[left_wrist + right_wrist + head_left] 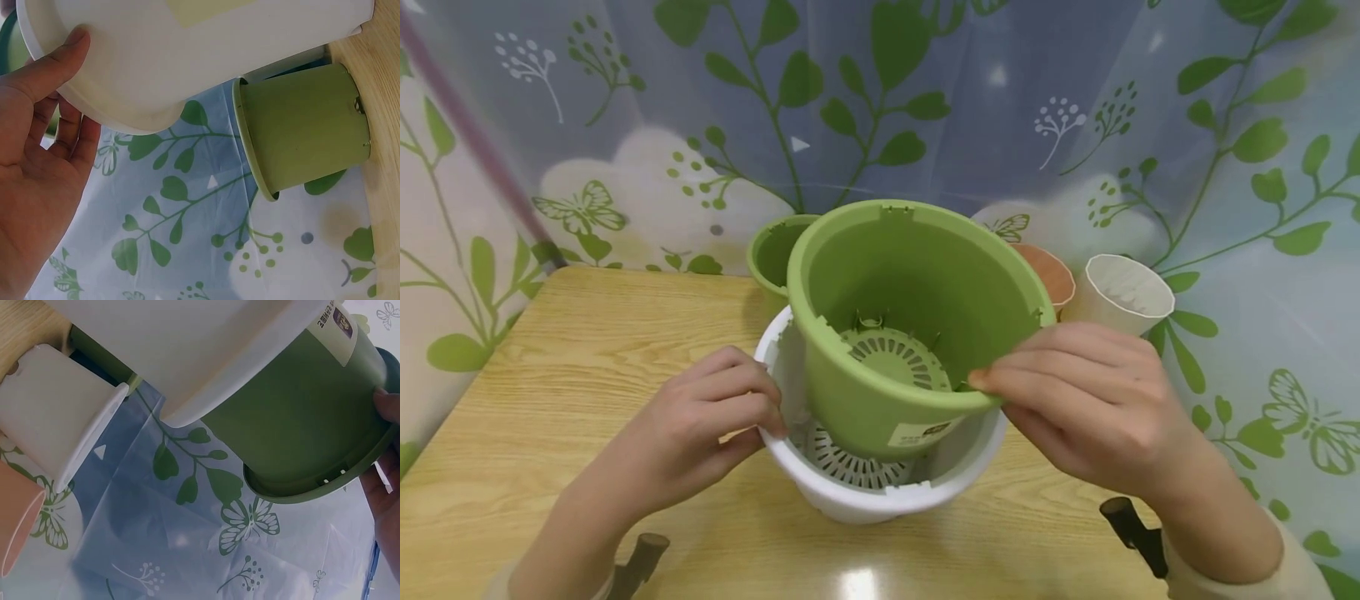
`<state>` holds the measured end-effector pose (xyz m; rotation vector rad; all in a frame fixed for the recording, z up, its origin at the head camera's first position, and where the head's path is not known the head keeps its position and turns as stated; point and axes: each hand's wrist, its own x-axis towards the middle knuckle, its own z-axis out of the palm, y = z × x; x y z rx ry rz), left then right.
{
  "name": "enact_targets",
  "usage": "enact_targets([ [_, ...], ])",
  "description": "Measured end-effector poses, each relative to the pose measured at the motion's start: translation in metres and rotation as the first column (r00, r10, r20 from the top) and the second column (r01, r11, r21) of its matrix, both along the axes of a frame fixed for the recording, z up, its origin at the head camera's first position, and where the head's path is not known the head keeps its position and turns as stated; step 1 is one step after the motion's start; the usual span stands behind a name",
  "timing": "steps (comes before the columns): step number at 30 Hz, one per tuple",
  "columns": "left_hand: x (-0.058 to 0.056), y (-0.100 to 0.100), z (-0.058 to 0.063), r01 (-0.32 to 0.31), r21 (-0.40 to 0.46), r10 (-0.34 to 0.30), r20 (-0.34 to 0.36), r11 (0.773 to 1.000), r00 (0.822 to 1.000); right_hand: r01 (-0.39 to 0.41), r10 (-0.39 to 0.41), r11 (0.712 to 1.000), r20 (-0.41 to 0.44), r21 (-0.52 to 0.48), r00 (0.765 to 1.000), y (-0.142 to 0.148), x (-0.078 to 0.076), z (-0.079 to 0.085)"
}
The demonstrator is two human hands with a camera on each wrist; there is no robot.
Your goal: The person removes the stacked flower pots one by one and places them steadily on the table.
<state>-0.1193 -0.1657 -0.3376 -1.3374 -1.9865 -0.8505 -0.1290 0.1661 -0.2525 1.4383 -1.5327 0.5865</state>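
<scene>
A large green plastic flower pot (917, 308) with a slotted base is tilted, its lower part inside a large white plastic pot (880, 500). My right hand (1090, 400) grips the green pot's rim at the near right, thumb on the outside in the right wrist view. Below that rim a small label (917, 432) shows on the pot's side. My left hand (700, 425) pinches the left rim of the white pot; in the left wrist view the thumb lies against its outer wall. Part of the white pot's slotted floor is visible, the remainder hidden beneath the green one.
Behind the large pots stands a smaller green pot (767, 258). An orange pot (1048, 271) and a small white pot (1127, 292) are at the back right of the wooden table (587, 358). A leaf-patterned curtain (970, 117) hangs along the table's back edge.
</scene>
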Motion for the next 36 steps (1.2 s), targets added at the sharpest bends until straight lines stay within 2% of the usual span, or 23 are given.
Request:
enact_targets([
  [14,0.001,0.001,-0.001,-0.006,0.006,0.006,0.011,1.000,1.000,-0.039,0.035,0.993,-0.037,-0.109,0.999,-0.003,-0.005,0.008],
  [24,0.001,0.000,0.000,0.004,-0.006,-0.004,0.015,1.000,1.000,-0.021,0.015,0.990,-0.044,-0.139,0.999,-0.005,-0.010,0.011],
  [36,0.002,0.000,-0.001,-0.009,-0.005,0.009,0.026,1.000,1.000,-0.037,0.028,0.973,-0.041,-0.226,0.999,-0.008,-0.019,0.017],
])
